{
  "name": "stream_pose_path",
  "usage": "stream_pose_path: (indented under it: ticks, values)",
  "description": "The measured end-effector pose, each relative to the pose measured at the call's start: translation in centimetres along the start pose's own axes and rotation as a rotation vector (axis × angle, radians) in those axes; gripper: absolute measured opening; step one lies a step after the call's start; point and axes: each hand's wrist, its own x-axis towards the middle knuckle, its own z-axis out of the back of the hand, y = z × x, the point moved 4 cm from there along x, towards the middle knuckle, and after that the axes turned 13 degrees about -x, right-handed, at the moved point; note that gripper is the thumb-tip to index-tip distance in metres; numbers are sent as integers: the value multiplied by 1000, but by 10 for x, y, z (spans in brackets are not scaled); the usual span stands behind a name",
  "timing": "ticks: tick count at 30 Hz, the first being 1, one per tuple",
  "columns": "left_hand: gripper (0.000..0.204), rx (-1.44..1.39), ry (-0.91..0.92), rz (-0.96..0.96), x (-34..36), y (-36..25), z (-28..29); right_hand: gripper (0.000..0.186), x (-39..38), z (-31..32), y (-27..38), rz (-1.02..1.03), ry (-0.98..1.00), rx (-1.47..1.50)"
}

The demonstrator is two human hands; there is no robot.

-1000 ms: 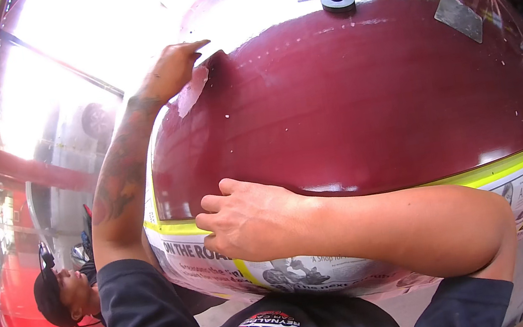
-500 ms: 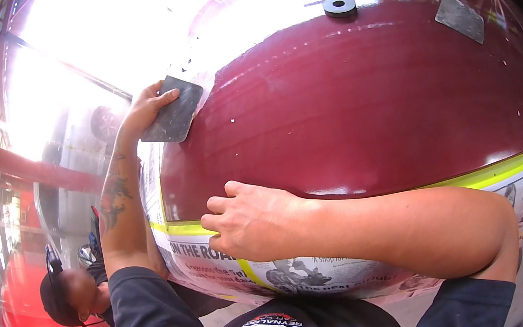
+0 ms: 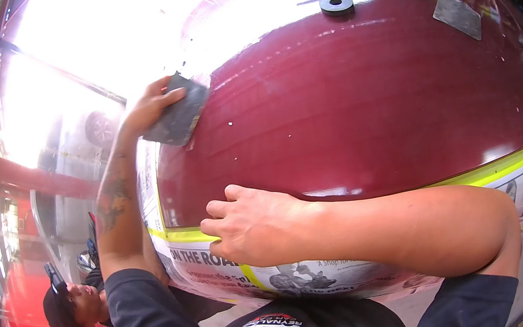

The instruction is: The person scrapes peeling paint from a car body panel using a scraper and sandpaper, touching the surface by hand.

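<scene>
My left hand (image 3: 150,109) grips a thin dark grey rectangular sheet, likely sandpaper (image 3: 178,115), with the thumb on top. The sheet lies against the left edge of a glossy maroon vehicle panel (image 3: 348,111), where bright glare washes out the surface. Across the near edge of that panel rests my right hand (image 3: 257,224), palm down, its fingers loosely bent and somewhat apart. Nothing shows in it, though the fingertips are partly hidden. Yellow masking tape (image 3: 502,164) and newspaper (image 3: 291,276) line the edge beneath the right hand and forearm.
A thick dark ring (image 3: 337,5) with a hole sits far back on the panel. Farther right lies another grey sheet (image 3: 457,15). Several pale specks dot the maroon surface. To the left, a person in a dark cap (image 3: 65,311) is near a red floor area.
My left hand and its sheet have shifted slightly right along the panel's edge. The right hand stays put. The other person's head has moved a little downward in the picture.
</scene>
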Motion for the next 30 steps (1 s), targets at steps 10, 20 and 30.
stream_pose_path:
  ticks: [10, 20, 30]
  values:
    - [53, -19, -21, 15, -12, -7, 25, 20, -3, 1, 3, -2, -3, -21]
    - [54, 46, -107, 5, -34, -8, 25, 22, -6, -2, 2, -32, -36, 22]
    - [51, 54, 49, -39, -20, -42, -37, 24, -12, 0, 3, -31, -56, 8]
